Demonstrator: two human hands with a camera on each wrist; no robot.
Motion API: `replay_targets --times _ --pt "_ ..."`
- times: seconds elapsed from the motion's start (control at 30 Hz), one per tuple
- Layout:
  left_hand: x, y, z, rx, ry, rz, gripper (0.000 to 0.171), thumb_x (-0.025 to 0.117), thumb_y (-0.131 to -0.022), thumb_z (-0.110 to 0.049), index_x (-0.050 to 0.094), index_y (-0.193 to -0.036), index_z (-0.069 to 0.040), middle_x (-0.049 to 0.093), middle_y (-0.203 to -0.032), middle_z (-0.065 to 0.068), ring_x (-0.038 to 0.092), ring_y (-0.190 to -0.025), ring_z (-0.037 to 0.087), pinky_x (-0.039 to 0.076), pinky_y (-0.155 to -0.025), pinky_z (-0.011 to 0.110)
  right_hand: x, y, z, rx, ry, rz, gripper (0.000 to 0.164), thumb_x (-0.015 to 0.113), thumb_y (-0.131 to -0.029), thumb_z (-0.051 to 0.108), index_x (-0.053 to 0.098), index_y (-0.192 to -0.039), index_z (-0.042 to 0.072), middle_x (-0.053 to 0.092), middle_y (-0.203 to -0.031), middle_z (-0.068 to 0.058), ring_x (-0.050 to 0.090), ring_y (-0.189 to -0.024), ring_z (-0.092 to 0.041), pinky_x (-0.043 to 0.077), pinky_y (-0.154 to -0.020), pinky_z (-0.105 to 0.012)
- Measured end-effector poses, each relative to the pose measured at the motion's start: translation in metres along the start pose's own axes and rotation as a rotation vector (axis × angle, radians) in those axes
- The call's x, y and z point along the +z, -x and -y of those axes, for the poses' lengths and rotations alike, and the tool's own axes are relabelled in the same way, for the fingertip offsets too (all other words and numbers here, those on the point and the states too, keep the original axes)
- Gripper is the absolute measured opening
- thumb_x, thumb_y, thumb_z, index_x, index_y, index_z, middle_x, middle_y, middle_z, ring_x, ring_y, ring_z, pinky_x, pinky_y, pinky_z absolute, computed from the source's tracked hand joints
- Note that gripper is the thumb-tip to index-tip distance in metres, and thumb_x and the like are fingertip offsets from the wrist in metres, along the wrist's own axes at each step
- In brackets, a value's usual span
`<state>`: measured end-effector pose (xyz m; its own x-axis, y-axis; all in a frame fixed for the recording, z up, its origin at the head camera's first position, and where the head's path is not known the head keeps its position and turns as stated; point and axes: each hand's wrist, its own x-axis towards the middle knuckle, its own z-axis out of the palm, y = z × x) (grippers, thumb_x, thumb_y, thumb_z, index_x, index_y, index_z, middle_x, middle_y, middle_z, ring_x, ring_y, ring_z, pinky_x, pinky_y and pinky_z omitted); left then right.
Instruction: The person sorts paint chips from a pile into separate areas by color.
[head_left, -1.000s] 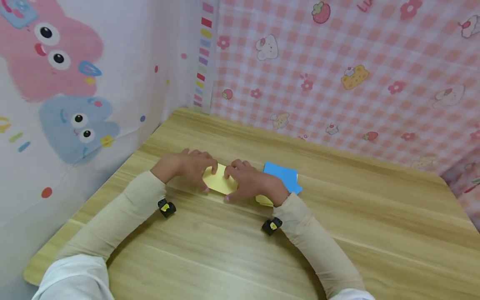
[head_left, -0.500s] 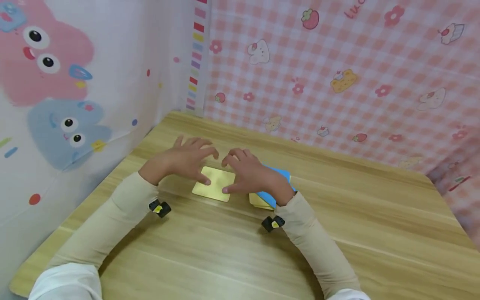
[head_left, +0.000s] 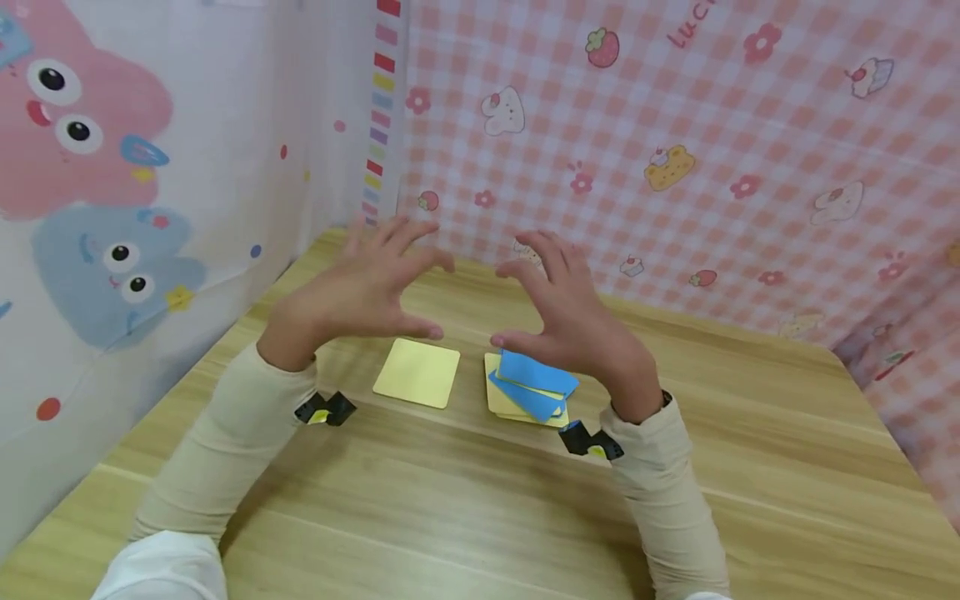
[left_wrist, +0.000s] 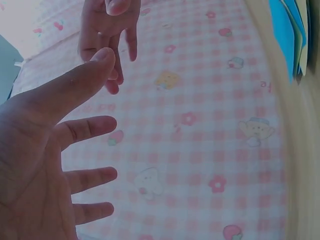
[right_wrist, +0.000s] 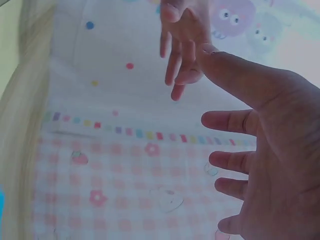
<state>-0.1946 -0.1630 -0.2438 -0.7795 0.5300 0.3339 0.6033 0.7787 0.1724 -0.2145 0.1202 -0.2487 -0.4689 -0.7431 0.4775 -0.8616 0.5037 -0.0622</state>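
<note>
Both hands are raised over the table with fingers spread, and neither holds anything. The left hand [head_left: 360, 283] hovers above and behind a neatly squared yellow card stack [head_left: 417, 373] with rounded corners. Over the right-hand pile is the right hand [head_left: 577, 317], its thumb overlapping the far edge of that pile in the head view. That pile mixes blue cards [head_left: 536, 372] with yellow cards [head_left: 497, 400], lying loosely and at angles. In the left wrist view the blue cards [left_wrist: 284, 37] show at the upper right, and the left palm [left_wrist: 30, 165] faces the other hand.
The wooden table [head_left: 420, 500] reaches to a pink checked cloth [head_left: 465, 150] at the back and a white cartoon-print cloth [head_left: 247, 125] at the left. A small black wrist device [head_left: 326, 409] sits on the left sleeve, another [head_left: 591, 440] on the right.
Both hands have lifted up off the yellow cards and moved apart, the right one further to the right. The yellow cards and the blue-and-yellow pile are now uncovered. The head view has shifted slightly.
</note>
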Motion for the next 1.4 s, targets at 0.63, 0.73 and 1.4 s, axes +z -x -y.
replay_targets --times 0.63,0.73,1.4 --pt "0.075 -0.086 -0.031 0.020 0.125 0.346 0.064 0.073 -0.084 -0.060 0.050 -0.137 -0.032 0.022 -0.165 0.004 0.014 -0.152 0.030 0.002 -0.114 0.071 -0.002 0.058 -0.068 0.224 -0.042 0.199 0.062 0.084 -0.084 0.031 0.050 -0.130 0.006 0.033 -0.151 -0.026 0.023 -0.142 -0.049 0.016 -0.113 -0.067" --pt "0.096 -0.091 -0.025 -0.003 0.158 0.455 0.063 0.072 -0.086 -0.059 0.050 -0.138 -0.030 0.023 -0.164 0.005 0.013 -0.153 0.032 -0.001 -0.113 0.073 0.016 0.059 -0.081 0.305 -0.120 0.319 0.060 0.081 -0.087 0.031 0.050 -0.132 0.006 0.031 -0.154 -0.026 0.022 -0.143 -0.050 0.016 -0.114 -0.067" --pt "0.148 -0.105 -0.023 -0.006 0.153 0.657 0.053 0.075 -0.087 -0.053 0.052 -0.128 -0.029 0.032 -0.160 0.008 0.024 -0.147 0.038 0.005 -0.115 0.070 0.064 0.080 -0.103 0.474 -0.263 0.613 0.061 0.080 -0.086 0.044 0.052 -0.128 0.009 0.054 -0.132 -0.011 0.041 -0.123 -0.035 0.035 -0.106 -0.055"
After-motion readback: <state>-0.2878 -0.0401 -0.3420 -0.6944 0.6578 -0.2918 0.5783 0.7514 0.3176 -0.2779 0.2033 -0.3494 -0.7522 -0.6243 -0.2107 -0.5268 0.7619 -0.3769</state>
